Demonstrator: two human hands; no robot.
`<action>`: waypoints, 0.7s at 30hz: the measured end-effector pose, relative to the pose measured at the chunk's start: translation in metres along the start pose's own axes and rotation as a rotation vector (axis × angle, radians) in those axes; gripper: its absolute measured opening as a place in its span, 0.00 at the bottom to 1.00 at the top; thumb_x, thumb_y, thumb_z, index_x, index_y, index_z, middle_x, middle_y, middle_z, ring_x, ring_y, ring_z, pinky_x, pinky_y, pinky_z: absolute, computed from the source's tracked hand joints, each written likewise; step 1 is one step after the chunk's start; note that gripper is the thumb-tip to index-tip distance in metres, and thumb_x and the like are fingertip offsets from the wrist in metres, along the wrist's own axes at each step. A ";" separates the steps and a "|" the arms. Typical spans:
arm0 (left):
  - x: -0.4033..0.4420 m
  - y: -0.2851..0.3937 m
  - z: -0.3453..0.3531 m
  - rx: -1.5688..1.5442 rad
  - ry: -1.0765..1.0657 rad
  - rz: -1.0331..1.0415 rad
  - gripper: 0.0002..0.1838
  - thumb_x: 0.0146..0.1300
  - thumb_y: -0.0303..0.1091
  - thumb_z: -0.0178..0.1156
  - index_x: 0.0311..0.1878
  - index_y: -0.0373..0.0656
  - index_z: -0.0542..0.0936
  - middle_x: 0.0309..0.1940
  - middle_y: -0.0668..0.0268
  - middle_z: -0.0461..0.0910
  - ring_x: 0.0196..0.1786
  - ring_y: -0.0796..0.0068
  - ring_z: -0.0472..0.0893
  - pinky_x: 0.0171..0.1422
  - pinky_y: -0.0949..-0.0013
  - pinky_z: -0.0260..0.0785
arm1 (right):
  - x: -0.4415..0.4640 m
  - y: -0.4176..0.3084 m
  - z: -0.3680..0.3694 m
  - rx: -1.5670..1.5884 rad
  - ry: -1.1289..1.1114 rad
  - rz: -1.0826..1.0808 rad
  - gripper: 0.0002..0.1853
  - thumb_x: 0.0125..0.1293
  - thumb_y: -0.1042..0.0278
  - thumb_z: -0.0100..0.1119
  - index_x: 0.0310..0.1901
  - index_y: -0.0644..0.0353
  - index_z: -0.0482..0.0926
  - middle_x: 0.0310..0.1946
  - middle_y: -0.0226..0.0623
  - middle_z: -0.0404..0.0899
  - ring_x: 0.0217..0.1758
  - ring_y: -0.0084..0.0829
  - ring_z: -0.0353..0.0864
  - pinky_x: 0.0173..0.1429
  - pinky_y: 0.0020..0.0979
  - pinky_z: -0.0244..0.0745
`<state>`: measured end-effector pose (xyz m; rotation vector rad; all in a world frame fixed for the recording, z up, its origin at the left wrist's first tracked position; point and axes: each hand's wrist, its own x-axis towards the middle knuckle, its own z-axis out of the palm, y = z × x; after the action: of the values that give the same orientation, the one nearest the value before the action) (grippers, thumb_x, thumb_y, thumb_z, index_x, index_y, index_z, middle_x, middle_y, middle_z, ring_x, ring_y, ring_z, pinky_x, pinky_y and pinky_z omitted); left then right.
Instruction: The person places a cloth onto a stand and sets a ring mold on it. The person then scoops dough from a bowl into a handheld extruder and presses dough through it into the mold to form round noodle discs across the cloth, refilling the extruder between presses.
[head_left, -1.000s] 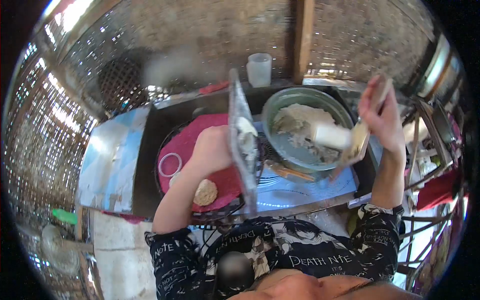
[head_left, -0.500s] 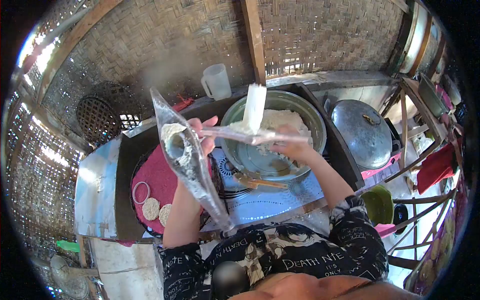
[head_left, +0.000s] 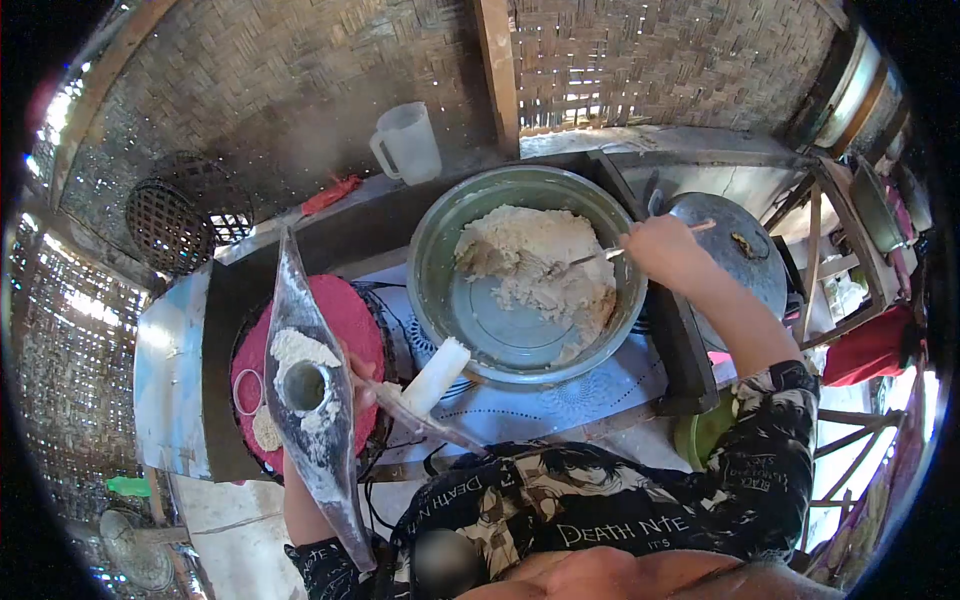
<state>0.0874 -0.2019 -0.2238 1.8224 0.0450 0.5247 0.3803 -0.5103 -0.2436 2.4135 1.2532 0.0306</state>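
At the right rim of the green basin [head_left: 495,325], the right hand [head_left: 665,252] is closed round a utensil [head_left: 585,262] whose metal end reaches into the pale dough [head_left: 535,232]. Beside the basin, above a pink cloth [head_left: 348,310], the partly hidden left hand [head_left: 362,386] grips a floury board [head_left: 330,447] with a round hole, together with a bar [head_left: 425,419] bearing a white cylinder [head_left: 437,377].

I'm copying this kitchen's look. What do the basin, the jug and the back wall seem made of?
The basin: probably smooth plastic, given its even colour and rounded rim. The jug: likely frosted plastic, being cloudy and translucent. The back wall: matt woven strips, perhaps bamboo, showing a crisscross weave.
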 end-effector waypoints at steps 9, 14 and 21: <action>0.002 -0.030 -0.005 0.387 -0.211 -0.187 0.15 0.48 0.32 0.67 0.39 0.44 0.74 0.32 0.67 0.75 0.38 0.71 0.76 0.46 0.68 0.72 | 0.022 -0.014 0.083 -0.025 -0.050 -0.177 0.07 0.49 0.68 0.55 0.25 0.58 0.82 0.25 0.39 0.81 0.29 0.37 0.82 0.31 0.36 0.75; 0.000 -0.030 0.005 -0.151 -0.079 -0.271 0.14 0.44 0.26 0.68 0.35 0.43 0.74 0.27 0.69 0.73 0.30 0.75 0.74 0.37 0.72 0.71 | 0.033 -0.027 0.092 0.003 -0.135 -0.244 0.07 0.49 0.69 0.54 0.24 0.58 0.81 0.25 0.40 0.80 0.29 0.38 0.81 0.32 0.37 0.75; -0.002 -0.047 -0.004 -0.298 -0.129 -0.619 0.11 0.49 0.23 0.65 0.37 0.37 0.76 0.30 0.62 0.78 0.32 0.74 0.78 0.36 0.69 0.76 | 0.034 -0.032 0.094 0.012 -0.179 -0.265 0.06 0.46 0.69 0.55 0.24 0.59 0.80 0.23 0.40 0.80 0.29 0.40 0.81 0.31 0.38 0.74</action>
<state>0.0951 -0.1842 -0.2668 1.4457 0.4077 -0.0264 0.3947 -0.5009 -0.3471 2.1842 1.4776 -0.2644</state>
